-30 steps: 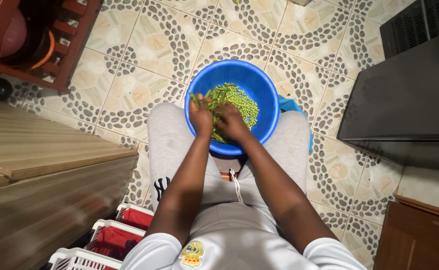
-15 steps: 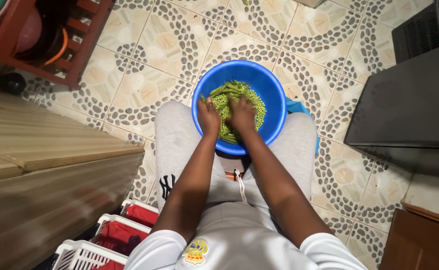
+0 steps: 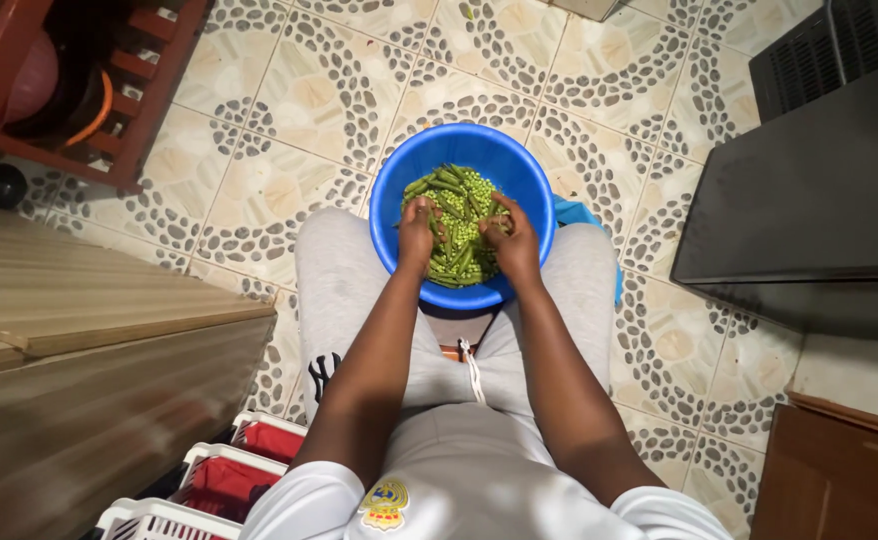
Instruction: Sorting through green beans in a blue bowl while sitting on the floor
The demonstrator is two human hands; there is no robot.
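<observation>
A round blue plastic basin [image 3: 391, 190] rests between my knees, filled with green pea pods and loose peas [image 3: 462, 196]. Both my hands are inside it. My left hand [image 3: 419, 229] pinches a pod at the left side of the heap. My right hand [image 3: 510, 236] has its fingers curled on a pod at the right side of the heap. The two hands are close together, a little apart. My grey trousers and white shirt fill the lower middle of the view.
A wooden surface [image 3: 89, 340] runs along the left. Red and white plastic crates [image 3: 209, 475] sit at lower left. A red wooden rack [image 3: 139, 110] stands at upper left, a dark cabinet [image 3: 809, 200] at right. Patterned tiles [image 3: 289, 110] cover the floor.
My hands have stayed in the basin, working on pods; the left hand has drawn slightly apart from the right. The view has shifted a little, nothing else has moved.
</observation>
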